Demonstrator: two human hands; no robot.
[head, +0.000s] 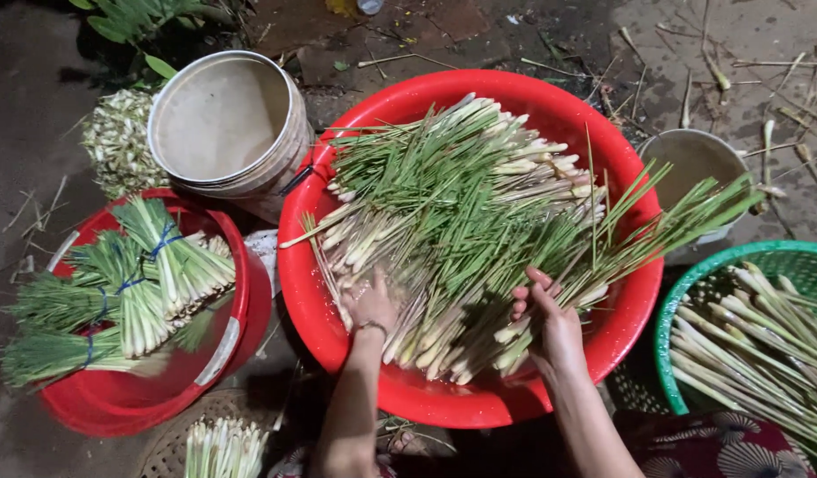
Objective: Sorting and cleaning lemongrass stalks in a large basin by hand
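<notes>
The left hand [370,305] lies palm-down on the loose lemongrass stalks [461,230], fingers spread flat and clamped on nothing; a thin band circles its wrist. The right hand [550,323] stands on edge at the pile's near right side, fingers together and curled against a few pale stalk ends; whether it grips them cannot be told. The stalks fill a large red basin [306,265], white bases mostly toward the person, green tips fanning past the far right rim.

The basin rests on wet, dark ground [37,106] strewn with dry stems; the scene is outdoors under artificial light.

To the left, a smaller red basin [116,403] holds lemongrass bundles [143,283] tied with blue bands; behind it stands a cream bucket [227,124], touching the large basin's rim, beside a heap of trimmed stalk ends [116,142]. To the right, a green basket [682,301] holds trimmed stalks; a white pail [691,164] sits behind it. A woven tray [174,447] with short stalks lies near the left forearm.

Both forearms reach forward over the near rim, well apart.
</notes>
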